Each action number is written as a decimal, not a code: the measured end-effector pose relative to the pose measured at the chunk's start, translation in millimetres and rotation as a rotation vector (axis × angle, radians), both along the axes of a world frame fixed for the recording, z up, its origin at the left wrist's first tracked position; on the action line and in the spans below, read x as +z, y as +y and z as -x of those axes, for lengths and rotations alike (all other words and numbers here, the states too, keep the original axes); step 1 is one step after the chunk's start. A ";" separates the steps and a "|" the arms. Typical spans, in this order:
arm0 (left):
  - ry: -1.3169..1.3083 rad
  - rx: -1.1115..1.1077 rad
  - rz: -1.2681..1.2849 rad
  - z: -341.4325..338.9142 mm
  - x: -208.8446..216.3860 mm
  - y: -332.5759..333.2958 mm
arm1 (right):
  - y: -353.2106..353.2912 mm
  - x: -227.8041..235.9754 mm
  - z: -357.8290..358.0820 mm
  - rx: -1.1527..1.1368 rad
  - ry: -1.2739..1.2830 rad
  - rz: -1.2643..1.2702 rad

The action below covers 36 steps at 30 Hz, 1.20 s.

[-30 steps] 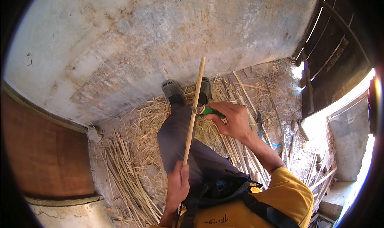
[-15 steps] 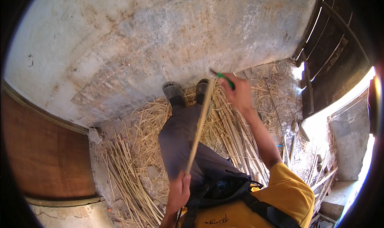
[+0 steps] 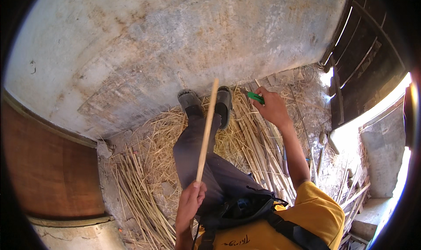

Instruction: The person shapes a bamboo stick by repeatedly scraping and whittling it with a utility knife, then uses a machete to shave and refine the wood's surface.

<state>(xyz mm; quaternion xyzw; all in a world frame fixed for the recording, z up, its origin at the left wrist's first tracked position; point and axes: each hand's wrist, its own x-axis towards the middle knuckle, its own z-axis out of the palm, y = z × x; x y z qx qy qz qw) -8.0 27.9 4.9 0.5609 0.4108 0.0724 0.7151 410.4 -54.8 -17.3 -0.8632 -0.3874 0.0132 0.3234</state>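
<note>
The two hands are well apart, each closed on its own thing. The left hand (image 3: 190, 199) grips the near end of a slender pale stick (image 3: 208, 127), wood or bamboo; which of the two is hard to tell. Holding it only by that end seems meant to leave most of its length bare and reachable. The stick slants up over the legs, its far tip in front of the gap between the shoes.

The right hand (image 3: 272, 107) is closed round a green-handled knife (image 3: 256, 97), held clear of the stick on its right side. The blade points away from the body and the left hand, likely the safer way to carry it.

Below, the dark trousers (image 3: 193, 149) and grey shoes (image 3: 224, 103) stand among curly shavings (image 3: 160, 140). Long strips lie in two loose bundles, one to the right (image 3: 252, 131), one to the left (image 3: 140, 193), each lying roughly lengthwise, perhaps to keep them within reach. Beyond rises a stained wall (image 3: 175, 31).
</note>
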 end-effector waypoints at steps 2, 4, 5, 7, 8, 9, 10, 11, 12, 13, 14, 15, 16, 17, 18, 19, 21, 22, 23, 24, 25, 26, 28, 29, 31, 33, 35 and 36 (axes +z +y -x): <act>-0.026 -0.078 -0.104 -9.5 -7.5 1.4 | -3.7 8.1 8.9 0.006 -0.017 -0.005; -0.023 -0.162 -0.229 -17.4 -15.3 2.3 | -6.3 15.7 17.0 0.027 -0.046 -0.031; -0.008 -0.207 -0.301 -21.4 -19.1 2.8 | -7.9 19.5 20.6 0.040 -0.066 -0.044; 0.053 -0.283 -0.456 -26.9 -23.3 5.1 | -13.9 28.6 26.2 0.063 -0.108 -0.084; 0.086 -0.224 -0.550 -28.4 -23.6 6.4 | -18.7 34.0 28.1 0.075 -0.128 -0.112; 0.120 -0.164 -0.643 -29.6 -23.0 8.6 | -23.5 39.7 29.8 0.076 -0.122 -0.128; 0.178 -0.114 -0.703 -29.9 -21.2 10.6 | -28.8 45.4 31.3 0.026 -0.130 -0.167; 0.268 -0.101 -0.678 -27.9 -17.2 16.4 | -34.7 51.1 32.5 -0.036 -0.112 -0.194; 0.205 -0.090 -0.619 -26.6 -13.2 19.4 | -39.0 56.1 33.5 -0.085 -0.099 -0.246; 0.185 -0.079 -0.531 -24.3 -8.6 21.9 | -42.5 60.3 34.9 -0.104 -0.061 -0.232; 0.198 -0.057 -0.426 -22.7 -4.4 22.3 | -45.1 63.6 36.3 -0.114 -0.028 -0.244; 0.093 -0.079 -0.359 -21.7 -0.6 21.9 | -46.5 65.7 38.3 -0.107 -0.003 -0.278; 0.045 -0.064 -0.293 -21.6 2.6 20.3 | -46.7 66.5 41.1 -0.083 0.037 -0.274; 0.010 -0.041 -0.231 -22.0 5.2 17.5 | -45.6 66.1 44.8 -0.039 0.068 -0.294; -0.025 -0.016 -0.170 -23.2 7.2 15.4 | -44.1 64.9 49.2 0.004 0.110 -0.311; -0.063 -0.026 -0.135 -24.8 8.7 14.4 | -42.1 62.9 54.4 0.052 0.123 -0.325; -0.136 -0.046 -0.068 -27.7 11.3 12.7 | -37.4 57.7 66.8 0.135 0.178 -0.340; -0.156 -0.048 -0.027 -29.1 12.2 12.3 | -34.1 55.0 72.8 0.200 0.187 -0.394; -0.173 -0.051 0.012 -30.7 12.7 12.1 | -30.1 52.4 78.6 0.256 0.200 -0.443; -0.195 -0.049 0.047 -32.2 13.0 12.0 | -26.6 50.4 84.0 0.311 0.213 -0.493; -0.209 -0.050 0.037 -34.2 12.5 10.7 | -27.4 49.6 88.8 0.334 0.241 -0.474; -0.226 -0.045 0.024 -36.4 11.8 8.9 | -26.3 48.7 93.1 0.370 0.229 -0.486; -0.259 -0.046 0.014 -39.4 11.1 7.7 | -25.4 47.3 100.9 0.438 0.223 -0.490; -0.273 -0.051 0.017 -40.8 11.1 7.6 | -25.0 46.2 105.0 0.457 0.241 -0.474; -0.287 -0.061 0.023 -42.8 12.4 7.8 | -22.5 42.5 112.9 0.525 0.160 -0.456; -0.290 -0.073 0.028 -44.4 15.1 8.0 | -18.1 36.4 121.6 0.577 0.111 -0.486; -0.261 -0.090 0.046 -45.7 18.4 7.5 | -16.5 29.9 128.0 0.609 -0.001 -0.448; -0.259 -0.098 0.048 -46.2 20.1 7.2 | -17.6 27.1 130.3 0.630 -0.045 -0.435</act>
